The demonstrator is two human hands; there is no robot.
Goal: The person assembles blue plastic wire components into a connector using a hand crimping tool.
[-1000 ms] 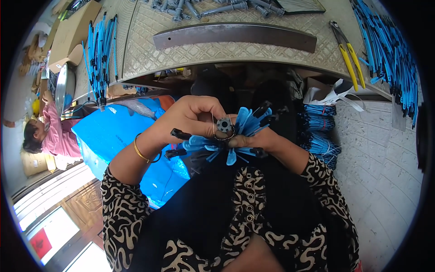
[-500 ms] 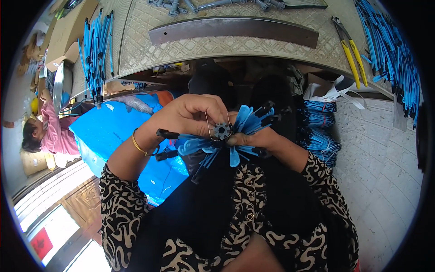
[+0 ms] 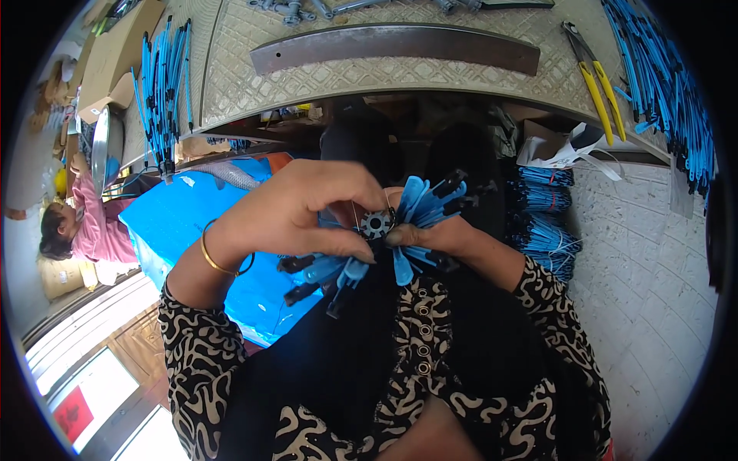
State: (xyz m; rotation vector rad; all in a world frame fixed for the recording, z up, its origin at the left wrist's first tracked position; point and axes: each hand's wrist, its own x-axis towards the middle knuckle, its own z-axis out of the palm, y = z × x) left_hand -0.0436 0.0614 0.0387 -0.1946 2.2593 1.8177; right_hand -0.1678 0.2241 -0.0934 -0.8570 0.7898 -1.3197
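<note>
Left hand (image 3: pixel 304 206): thumb had dropped away from the hub (image 3: pixel 377 224) since half a second earlier, when it pinched near the rim. Its grip now stood parted, bent fingers above, thumb below; finger ends blurred, so whether they had the wire (image 3: pixel 355 214) could not be told. Right hand (image 3: pixel 440 233): grip closed about the blue strips (image 3: pixel 416 194), thumb at the hub's edge, much as earlier. My reading: steadying fell mostly to the right hand, freeing the left to shift its hold. Hub sat between both hands, toothed face up, strips fanned to either side. Pliers (image 3: pixel 596 92) lay beyond, on the tabletop (image 3: pixel 231 86), beside a metal bar (image 3: pixel 396 48).
</note>
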